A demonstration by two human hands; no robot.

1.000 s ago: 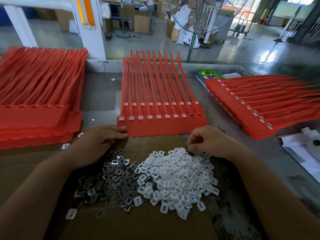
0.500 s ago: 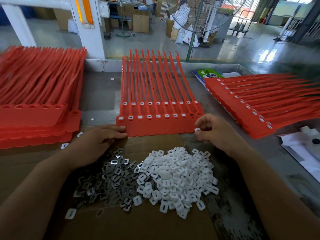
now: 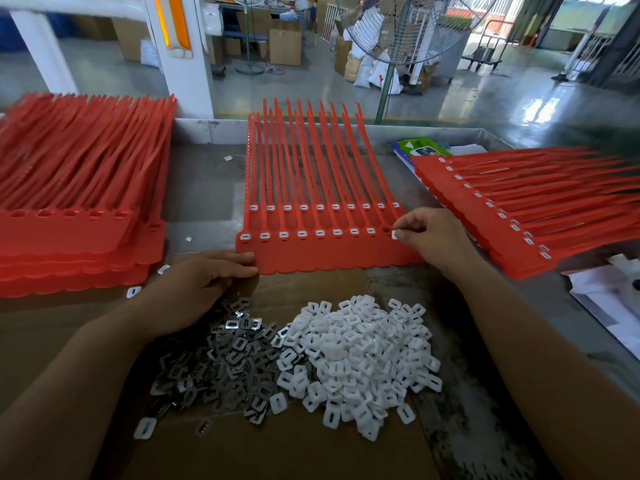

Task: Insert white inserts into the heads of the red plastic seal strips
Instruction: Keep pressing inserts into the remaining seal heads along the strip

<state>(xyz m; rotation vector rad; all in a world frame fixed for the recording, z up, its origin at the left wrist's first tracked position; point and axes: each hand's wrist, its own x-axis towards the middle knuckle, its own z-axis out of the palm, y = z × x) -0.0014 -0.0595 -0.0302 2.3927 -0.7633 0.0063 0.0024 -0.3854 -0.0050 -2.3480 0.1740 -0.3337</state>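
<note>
A sheet of joined red seal strips (image 3: 325,251) lies in the middle of the table, tails pointing away from me. Most heads in its front row hold white inserts; the rightmost head (image 3: 386,230) shows an open hole. My right hand (image 3: 433,233) pinches a white insert (image 3: 395,234) right beside that hole. Flat on the sheet's near left corner rests my left hand (image 3: 207,275), fingers straight. A heap of white inserts (image 3: 356,355) sits on cardboard in front of me.
A pile of grey metal clips (image 3: 221,362) lies left of the white heap. Stacks of red strips stand at the left (image 3: 69,233) and at the right (image 3: 519,209). White papers (image 3: 609,296) lie at the right edge. A few loose inserts lie on the table.
My right hand lifted from the white heap with one insert and carried it up to the rightmost head of the front row. My left hand stayed on the sheet's corner.
</note>
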